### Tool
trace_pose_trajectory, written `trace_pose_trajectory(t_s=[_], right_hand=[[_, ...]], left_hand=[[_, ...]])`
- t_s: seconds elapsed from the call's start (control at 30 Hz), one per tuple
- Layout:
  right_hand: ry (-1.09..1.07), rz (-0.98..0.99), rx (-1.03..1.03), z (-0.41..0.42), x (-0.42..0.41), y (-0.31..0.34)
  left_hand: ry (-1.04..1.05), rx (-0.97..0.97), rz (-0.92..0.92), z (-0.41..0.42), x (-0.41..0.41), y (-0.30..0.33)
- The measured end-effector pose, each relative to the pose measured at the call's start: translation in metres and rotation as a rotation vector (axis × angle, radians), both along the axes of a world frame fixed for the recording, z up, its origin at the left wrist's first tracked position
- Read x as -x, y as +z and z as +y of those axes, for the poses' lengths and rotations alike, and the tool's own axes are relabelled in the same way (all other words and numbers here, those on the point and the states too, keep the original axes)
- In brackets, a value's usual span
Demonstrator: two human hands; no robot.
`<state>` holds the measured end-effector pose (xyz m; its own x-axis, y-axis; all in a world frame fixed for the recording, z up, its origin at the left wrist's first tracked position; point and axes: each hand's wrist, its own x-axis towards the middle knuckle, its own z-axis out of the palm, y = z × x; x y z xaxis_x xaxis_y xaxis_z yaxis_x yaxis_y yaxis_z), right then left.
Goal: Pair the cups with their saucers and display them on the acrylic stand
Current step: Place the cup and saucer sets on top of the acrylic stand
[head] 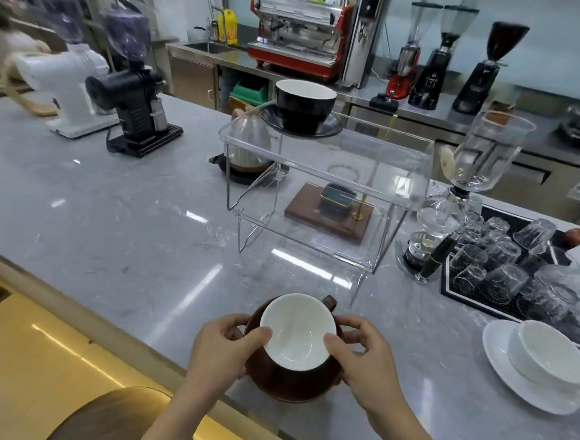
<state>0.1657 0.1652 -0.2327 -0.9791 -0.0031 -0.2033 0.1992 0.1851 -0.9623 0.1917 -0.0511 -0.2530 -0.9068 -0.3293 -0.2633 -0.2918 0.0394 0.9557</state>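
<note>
Brown cup (297, 333): we clamped it on its saucer (287, 383) with left hand (228, 346) and right hand (363, 354).
Black cup (305, 105): we saw it atop stand (322, 174).
White cup (547, 354): we saw it on counter (110, 214).

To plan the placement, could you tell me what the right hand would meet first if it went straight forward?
Probably the lower front edge of the acrylic stand, though depth is unclear; the right hand holds the brown cup and saucer.

Two bare forearms, no sleeves in view.
Left hand (224, 349) & right hand (363, 354): no gloves, rings, watch or wristbands visible; nails short, unpainted as far as can be seen. Arms bare to the bottom frame edge; no other clothing seen.
</note>
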Motion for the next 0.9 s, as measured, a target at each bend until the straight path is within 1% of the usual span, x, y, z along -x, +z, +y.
trace_pose_trajectory(t_s=[0.27,0.63,0.9], right_hand=[[0.0,0.082,0.083,-0.023,0.017,0.036],[0.075,0.258,0.149,-0.03,0.031,0.128],[0.093,0.381,0.191,-0.017,0.053,0.194]], left_hand=[[0.014,-0.017,0.089,-0.024,0.015,0.044],[0.047,-0.017,0.319,-0.033,0.028,0.139],[-0.024,-0.025,0.431,-0.024,0.052,0.2]])
